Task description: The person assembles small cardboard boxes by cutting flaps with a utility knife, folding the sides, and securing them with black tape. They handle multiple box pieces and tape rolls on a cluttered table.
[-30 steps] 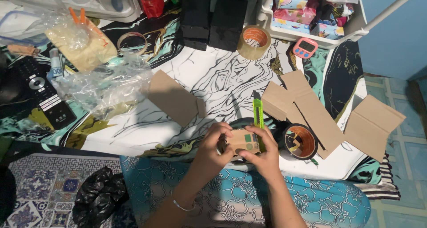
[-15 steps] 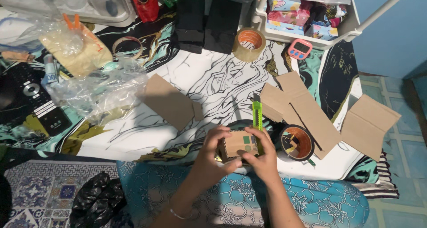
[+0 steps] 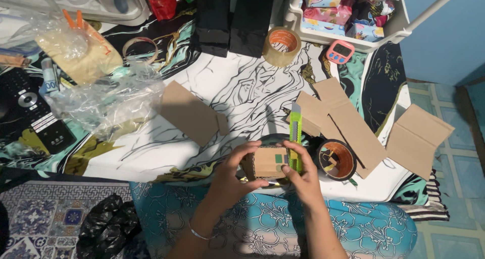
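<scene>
- While both hands are busy at the near edge of the table [image 3: 166, 153], I've got the small cardboard box [image 3: 267, 162] pinched between them, just over my lap.
- Left hand [image 3: 233, 169] is clamped on the box's left end, fingers curled over the top, thumb underneath.
- Right hand [image 3: 301, 172] is closed on the right end and also wrapped around the green utility knife [image 3: 295, 137], which sticks up and away from me along the box's side.
- Seems like I'm mid-trim or lining up a cut on the box. I'd say the next bit needs a steady left-hand brace and fingers kept off the blade's line.
- Just right of the box sits the dark tape roll [image 3: 337, 159].
- Beyond that: loose cardboard pieces [image 3: 348, 122], a flat one [image 3: 189, 112] to the left.
- Farthest back, the clear tape roll [image 3: 281, 45] and pink timer [image 3: 339, 52].
</scene>
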